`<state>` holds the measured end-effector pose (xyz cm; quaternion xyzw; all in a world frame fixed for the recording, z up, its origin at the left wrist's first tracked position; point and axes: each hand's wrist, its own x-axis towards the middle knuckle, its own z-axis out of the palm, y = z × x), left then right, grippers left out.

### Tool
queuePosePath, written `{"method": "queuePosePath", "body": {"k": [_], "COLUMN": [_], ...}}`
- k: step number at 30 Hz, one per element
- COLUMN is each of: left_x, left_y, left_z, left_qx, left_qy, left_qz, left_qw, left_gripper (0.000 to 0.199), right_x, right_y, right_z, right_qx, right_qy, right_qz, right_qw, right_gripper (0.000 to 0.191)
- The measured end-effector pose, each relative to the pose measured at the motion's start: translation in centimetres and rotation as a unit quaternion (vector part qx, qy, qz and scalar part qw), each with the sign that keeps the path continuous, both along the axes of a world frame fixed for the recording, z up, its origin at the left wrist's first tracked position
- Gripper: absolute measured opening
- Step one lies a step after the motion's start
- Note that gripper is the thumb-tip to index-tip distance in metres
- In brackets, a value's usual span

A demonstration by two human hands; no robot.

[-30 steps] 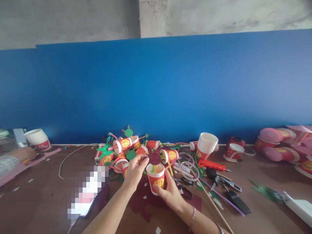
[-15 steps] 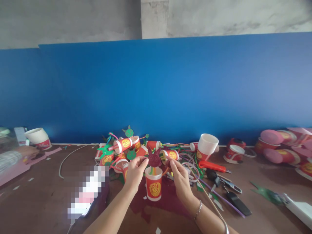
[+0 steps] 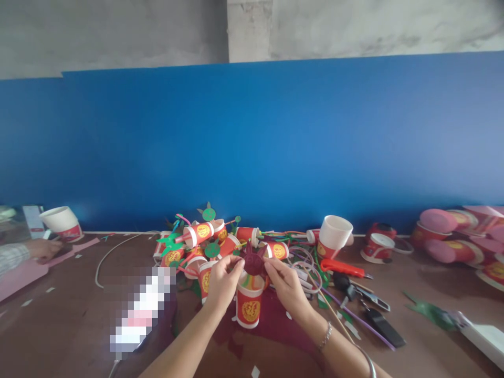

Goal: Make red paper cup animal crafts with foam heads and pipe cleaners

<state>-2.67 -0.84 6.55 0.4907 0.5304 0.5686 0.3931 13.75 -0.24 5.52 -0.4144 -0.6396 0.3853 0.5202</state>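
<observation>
A dark red paper rabbit head (image 3: 254, 262) is over the mouth of an upright red and white paper cup (image 3: 249, 310) with a gold emblem. Coloured strips show inside the cup's rim, below the head. My left hand (image 3: 226, 281) pinches the head's left side between thumb and fingers. At its right side, the fingertips of my right hand (image 3: 285, 282) are pinched on the edge. Beneath the cup lies dark red paper (image 3: 275, 323).
Behind my hands is a pile of decorated cups (image 3: 199, 231). Rightward are a white cup stack (image 3: 334, 233), an orange-red cutter (image 3: 343, 268), keys and green scissors (image 3: 429, 313). A blurred-out phone (image 3: 142, 315) lies left; another person's hand (image 3: 45, 249) is far left.
The rabbit head has shifted slightly right and down. My right hand has come in from the right to its edge, and my left hand has moved a little right.
</observation>
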Motion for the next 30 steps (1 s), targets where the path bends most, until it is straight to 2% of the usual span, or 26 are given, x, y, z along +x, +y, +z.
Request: {"method": "queuePosePath", "body": {"k": [4,10,16,21,26,30], "left_x": [0.2,0.5,0.9,0.7,0.7,0.7], "left_y": [-0.4,-0.2,-0.3,0.0,0.1,-0.1], "left_z": [0.0,-0.9,-0.7,-0.9,-1.2,-1.3], "left_qx": [-0.001,-0.001,-0.027,-0.042,-0.047,-0.029], "left_qy": [0.029,-0.009,-0.059,-0.059,-0.06,-0.045], "left_qz": [-0.024,-0.039,-0.052,-0.081,-0.085,-0.088], "left_qw": [0.999,0.999,0.997,0.994,0.993,0.995], "left_gripper": [0.024,0.022,0.022,0.025,0.025,0.024], "right_x": [-0.1,0.4,0.5,0.6,0.5,0.4], "right_y": [0.1,0.1,0.3,0.6,0.6,0.2], "right_z": [-0.2,-0.4,-0.6,-0.9,-0.7,-0.5], "right_qx": [0.028,0.066,0.086,0.082,0.091,0.088], "right_qy": [-0.053,-0.108,-0.125,-0.115,-0.137,-0.103], "right_qz": [-0.016,-0.045,-0.071,-0.052,-0.031,-0.018], "right_qw": [0.998,0.991,0.986,0.989,0.986,0.991], "right_gripper": [0.035,0.033,0.034,0.028,0.017,0.017]}}
